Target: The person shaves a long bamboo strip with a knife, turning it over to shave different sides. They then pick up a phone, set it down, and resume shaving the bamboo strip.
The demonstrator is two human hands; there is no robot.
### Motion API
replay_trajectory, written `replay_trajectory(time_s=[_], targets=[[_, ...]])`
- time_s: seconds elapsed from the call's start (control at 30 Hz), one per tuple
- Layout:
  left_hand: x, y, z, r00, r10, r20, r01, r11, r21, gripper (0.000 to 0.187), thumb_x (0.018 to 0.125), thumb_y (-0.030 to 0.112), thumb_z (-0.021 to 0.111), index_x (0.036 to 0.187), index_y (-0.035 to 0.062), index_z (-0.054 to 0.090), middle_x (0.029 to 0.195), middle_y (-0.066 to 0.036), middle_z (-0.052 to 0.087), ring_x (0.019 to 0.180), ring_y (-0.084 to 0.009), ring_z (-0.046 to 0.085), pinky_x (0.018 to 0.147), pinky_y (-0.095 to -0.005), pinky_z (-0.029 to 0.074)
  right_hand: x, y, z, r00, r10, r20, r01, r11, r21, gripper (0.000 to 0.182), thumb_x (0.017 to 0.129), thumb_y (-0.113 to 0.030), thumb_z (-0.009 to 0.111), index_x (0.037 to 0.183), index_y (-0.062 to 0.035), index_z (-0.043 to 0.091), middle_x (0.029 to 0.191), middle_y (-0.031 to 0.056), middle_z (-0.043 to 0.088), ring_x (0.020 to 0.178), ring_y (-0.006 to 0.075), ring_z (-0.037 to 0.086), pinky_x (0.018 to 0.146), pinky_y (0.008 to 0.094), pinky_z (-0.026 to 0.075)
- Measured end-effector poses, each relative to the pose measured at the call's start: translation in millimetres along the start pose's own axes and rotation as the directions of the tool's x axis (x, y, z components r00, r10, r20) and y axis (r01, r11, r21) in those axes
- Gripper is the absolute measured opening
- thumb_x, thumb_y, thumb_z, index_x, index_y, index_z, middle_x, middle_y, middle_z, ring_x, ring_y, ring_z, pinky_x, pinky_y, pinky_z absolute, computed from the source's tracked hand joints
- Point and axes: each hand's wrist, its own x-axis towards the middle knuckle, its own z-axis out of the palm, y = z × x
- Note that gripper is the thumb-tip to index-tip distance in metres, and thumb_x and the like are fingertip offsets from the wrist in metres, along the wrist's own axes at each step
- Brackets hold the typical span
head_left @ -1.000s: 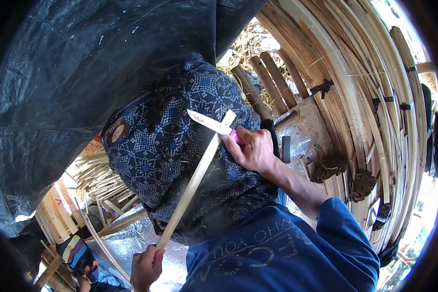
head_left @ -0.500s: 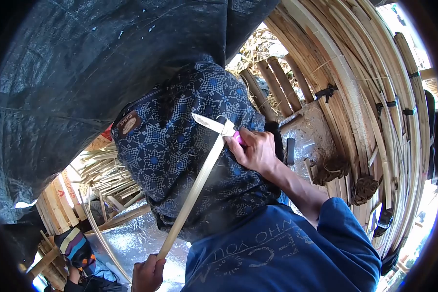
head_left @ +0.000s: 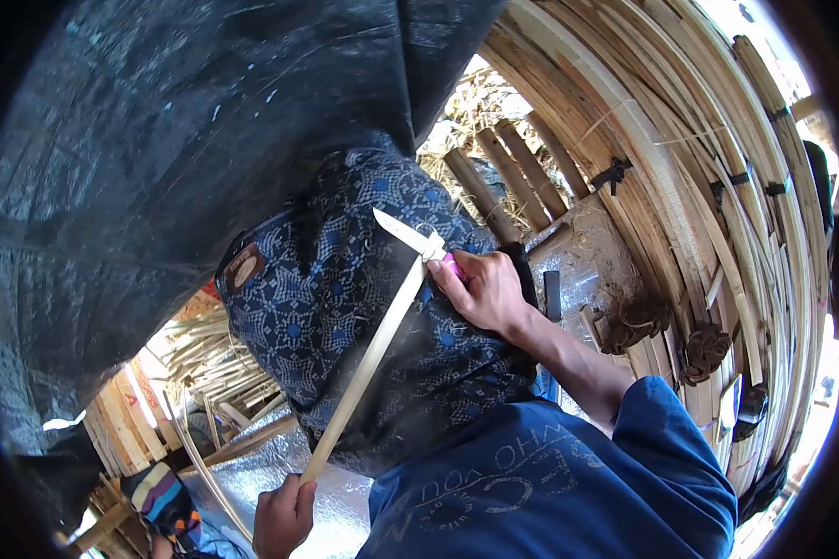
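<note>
My right hand (head_left: pixel 483 287) is closed round the pink handle of a knife (head_left: pixel 398 229), whose pale blade points to the upper left. A curled shaving sits where the blade meets the end of a long, flat bamboo strip (head_left: pixel 368 368). At the strip's lower end, my left hand (head_left: pixel 284 517) is wrapped around it. The strip runs diagonally over my lap, which is covered by dark blue patterned cloth (head_left: pixel 294 312). My right thumb lies close to the strip's upper end.
Stacked wooden strips (head_left: pixel 667 140) rise along the right side. A black tarp (head_left: pixel 177 158) hangs at the upper left. At the lower left is another person in a striped knit hat (head_left: pixel 158 494). Bamboo poles (head_left: pixel 513 177) and coiled bundles (head_left: pixel 707 352) lie to the right.
The view has shifted slightly. The blade points a little more upward, and the strip and both hands keep nearly the same arrangement. Both grips are unchanged.
</note>
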Motion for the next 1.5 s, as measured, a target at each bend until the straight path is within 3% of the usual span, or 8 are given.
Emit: replay_trajectory(time_s=[0.3, 0.37, 0.43, 0.5, 0.73, 1.23, 1.3, 1.5], targets=[[5.7, -8.0, -29.6, 0.997, -0.003, 0.079, 0.004, 1.0, -0.011, 0.019, 0.09, 0.018, 0.059, 0.079, 0.0029, 0.055, 0.057, -0.017, 0.055, 0.053, -0.0392, 0.058, 0.051, -0.0463, 0.043, -6.2, 3.2, 2.7, 0.997, -0.044, -0.059, 0.04, 0.997, -0.066, 0.045, 0.087, -0.043, 0.063, 0.063, -0.0056, 0.059, 0.043, 0.0111, 0.051, 0.04, 0.0286, 0.056, 0.042, 0.0386, 0.044], [9.3, -0.8, -35.9, 0.975, -0.054, 0.218, 0.081, 0.989, -0.12, 0.022, 0.097, 0.025, 0.054, 0.102, 0.0039, 0.058, 0.067, -0.021, 0.056, 0.064, -0.0434, 0.057, 0.058, -0.049, 0.043, -4.6, 3.8, 2.2, 0.996, -0.074, -0.051, 0.071, 0.995, -0.066, 0.044, 0.088, -0.042, 0.063, 0.062, -0.0056, 0.059, 0.044, 0.0114, 0.051, 0.039, 0.0282, 0.055, 0.041, 0.0379, 0.043], [12.3, -2.8, -25.9, 0.951, -0.116, 0.288, 0.141, 0.988, -0.069, 0.025, 0.097, 0.026, 0.054, 0.107, 0.003, 0.058, 0.072, -0.022, 0.059, 0.07, -0.0413, 0.06, 0.066, -0.0503, 0.045, -2.8, 2.6, 0.3, 0.996, -0.062, -0.069, 0.06, 0.998, -0.028, 0.042, 0.089, -0.039, 0.063, 0.063, -0.0053, 0.06, 0.045, 0.0122, 0.052, 0.04, 0.029, 0.055, 0.041, 0.0386, 0.043], [14.6, -5.5, -6.2, 0.999, 0.026, 0.037, -0.022, 0.996, -0.092, 0.019, 0.091, 0.017, 0.058, 0.079, 0.003, 0.054, 0.057, -0.018, 0.055, 0.053, -0.0399, 0.057, 0.051, -0.0465, 0.042, -1.1, 4.5, 0.8, 0.998, -0.049, -0.047, 0.048, 0.999, -0.019, 0.041, 0.09, -0.037, 0.062, 0.065, -0.0044, 0.061, 0.047, 0.0143, 0.052, 0.041, 0.0316, 0.055, 0.043, 0.0402, 0.044], [44.1, -2.0, 4.1, 0.988, 0.151, 0.025, -0.147, 0.983, -0.111, 0.022, 0.094, 0.017, 0.057, 0.078, 0.0037, 0.051, 0.056, -0.02, 0.056, 0.051, -0.0399, 0.058, 0.045, -0.0459, 0.042, 8.6, -5.8, -7.5, 0.966, 0.259, 0.009, -0.26, 0.965, 0.043, 0.045, 0.093, -0.04, 0.057, 0.07, -0.002, 0.063, 0.052, 0.0194, 0.053, 0.053, 0.0389, 0.059, 0.052, 0.0442, 0.046], [93.0, 27.2, 35.1, 0.985, 0.161, -0.062, -0.172, 0.941, -0.292, 0.022, 0.096, 0.015, 0.053, 0.08, 0.0009, 0.049, 0.063, -0.024, 0.056, 0.062, -0.0442, 0.059, 0.048, -0.049, 0.04, 7.1, -17.3, -15.5, 0.962, 0.228, 0.15, -0.222, 0.974, -0.052, 0.047, 0.094, -0.042, 0.054, 0.074, -0.0011, 0.062, 0.052, 0.0175, 0.055, 0.052, 0.0366, 0.061, 0.054, 0.0435, 0.048], [109.5, 36.7, 42.5, 0.966, 0.241, -0.098, -0.26, 0.91, -0.324, 0.021, 0.097, 0.014, 0.052, 0.08, 0.001, 0.049, 0.063, -0.025, 0.056, 0.063, -0.044, 0.059, 0.049, -0.0491, 0.041, 5.2, -17.6, -16.6, 0.981, 0.157, 0.116, -0.157, 0.988, -0.014, 0.046, 0.096, -0.038, 0.055, 0.07, -0.0001, 0.057, 0.048, 0.0155, 0.045, 0.041, 0.031, 0.048, 0.046, 0.0404, 0.038], [142.2, 59.4, 46.2, 0.949, 0.269, -0.165, -0.31, 0.887, -0.343, 0.021, 0.097, 0.013, 0.052, 0.079, 0.001, 0.048, 0.063, -0.025, 0.056, 0.062, -0.0429, 0.059, 0.048, -0.0477, 0.041, 2.9, -19.6, -25.4, 0.969, 0.152, 0.196, -0.133, 0.985, -0.107, 0.049, 0.093, -0.044, 0.057, 0.069, -0.0012, 0.059, 0.05, 0.015, 0.055, 0.051, 0.0367, 0.061, 0.053, 0.0445, 0.049]])
